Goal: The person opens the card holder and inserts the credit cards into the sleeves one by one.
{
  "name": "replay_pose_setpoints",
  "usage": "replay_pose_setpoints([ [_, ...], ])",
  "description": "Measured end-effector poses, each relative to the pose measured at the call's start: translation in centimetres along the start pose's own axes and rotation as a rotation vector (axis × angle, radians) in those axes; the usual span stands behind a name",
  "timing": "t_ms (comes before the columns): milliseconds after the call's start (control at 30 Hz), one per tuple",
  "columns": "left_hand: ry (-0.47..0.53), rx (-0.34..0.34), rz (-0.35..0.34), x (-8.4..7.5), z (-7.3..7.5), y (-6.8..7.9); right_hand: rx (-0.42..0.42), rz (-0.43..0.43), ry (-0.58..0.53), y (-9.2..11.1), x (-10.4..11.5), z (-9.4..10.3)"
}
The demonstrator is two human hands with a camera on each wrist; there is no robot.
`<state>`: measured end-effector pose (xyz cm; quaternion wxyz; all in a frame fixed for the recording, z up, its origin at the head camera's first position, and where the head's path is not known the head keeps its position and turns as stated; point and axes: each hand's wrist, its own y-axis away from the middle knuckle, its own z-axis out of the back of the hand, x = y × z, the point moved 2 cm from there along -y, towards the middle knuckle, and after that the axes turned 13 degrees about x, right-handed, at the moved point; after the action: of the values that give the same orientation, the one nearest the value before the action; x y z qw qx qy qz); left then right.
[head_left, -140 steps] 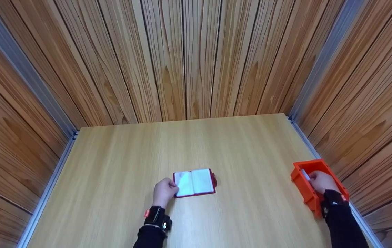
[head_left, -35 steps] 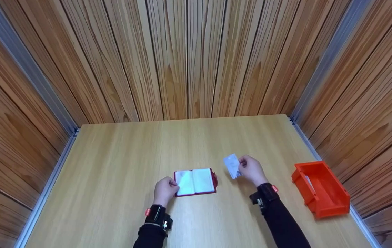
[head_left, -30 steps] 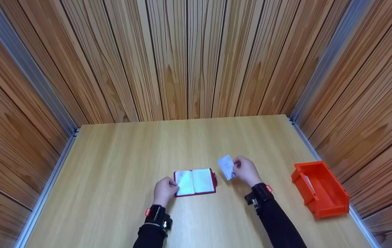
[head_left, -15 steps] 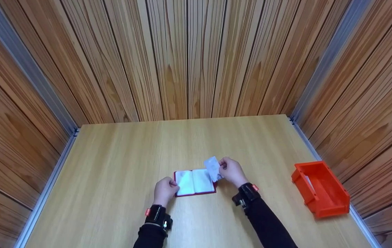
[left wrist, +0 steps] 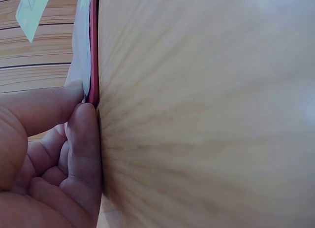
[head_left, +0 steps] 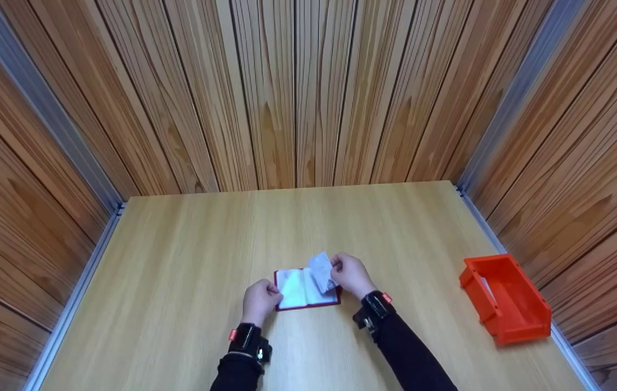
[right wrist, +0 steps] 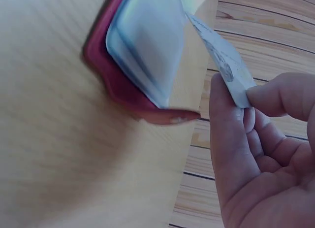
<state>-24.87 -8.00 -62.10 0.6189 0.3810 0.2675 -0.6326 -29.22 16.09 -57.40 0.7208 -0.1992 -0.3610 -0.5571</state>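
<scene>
A red-covered card holder (head_left: pixel 291 288) lies spread on the table, its clear plastic sleeves facing up. My left hand (head_left: pixel 258 301) pinches its near left corner; in the left wrist view thumb and index finger (left wrist: pixel 81 134) meet at the sleeve and red cover edge. Between thumb and index finger, my right hand (head_left: pixel 352 276) holds a pale printed card (head_left: pixel 320 270), tilted above the right-hand sleeve. From the right wrist, the card (right wrist: pixel 226 60) shows grey print, and its far end overlaps the sleeves (right wrist: pixel 147 41). The holder's red strap (right wrist: pixel 172 115) sticks out beside that hand.
At the table's right side stands an orange bin (head_left: pixel 525 298) with a whitish flat piece (head_left: pixel 487 289) against its left wall. Wood-panelled walls (head_left: pixel 313 108) rise behind and on both sides of the table (head_left: pixel 189 244).
My right hand has taken the card out of the orange bin and carried it left, lately from beside the card holder to over its right page. My left hand stays at the corner.
</scene>
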Motion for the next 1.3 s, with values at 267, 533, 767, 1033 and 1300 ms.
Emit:
replay_pose_setpoints([
  [267,0.007,0.014,0.035,0.1,0.0,-0.1,0.026,0.014,0.037,0.0,0.6,-1.4],
  [533,-0.007,0.015,0.044,0.2,-0.1,-0.2,0.006,0.067,0.104,-0.3,0.7,-2.5],
  [767,-0.054,-0.022,-0.028,0.2,-0.1,0.0,-0.012,0.077,0.106,-0.3,1.0,-3.1],
  [1033,-0.038,-0.018,-0.026,0.1,-0.1,-0.1,-0.002,0.053,0.108,-0.6,0.9,-3.4],
  [1300,-0.005,0.025,0.034,0.2,0.0,-0.2,-0.003,0.037,0.1,-0.8,0.9,-3.5],
])
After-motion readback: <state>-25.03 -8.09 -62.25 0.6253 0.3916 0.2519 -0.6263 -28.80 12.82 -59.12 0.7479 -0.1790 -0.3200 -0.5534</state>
